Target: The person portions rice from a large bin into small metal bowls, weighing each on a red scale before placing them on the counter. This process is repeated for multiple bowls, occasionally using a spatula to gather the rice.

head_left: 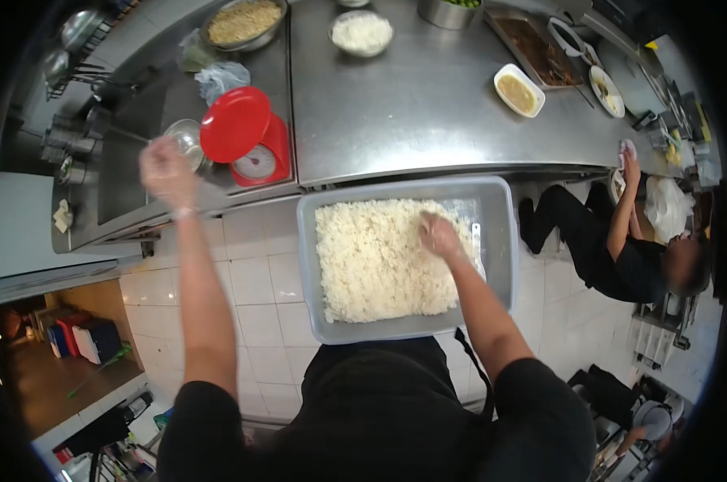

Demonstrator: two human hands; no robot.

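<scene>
A grey plastic tub point(510, 265) in front of my body holds a wide bed of cooked white rice point(371, 265). My right hand point(440, 235) is over the right part of the rice, its fingers curled down against the surface; what they hold, if anything, is hidden. Along the tub's right side lies a white flat-handled utensil point(476, 238), partly in the rice. My left hand point(168, 173) is raised at the left, smeared by motion, beside a clear bowl point(188, 143). A red kitchen scale point(261, 157) with a round red pan point(235, 124) stands just right of that bowl.
On the steel counter point(396, 120) are a bowl of white food point(362, 34), a white dish of yellowish sauce point(518, 90) and a brown-stained tray point(532, 48). A bowl of grains point(245, 22) stands back left. A co-worker point(620, 241) is at the right, another lower right.
</scene>
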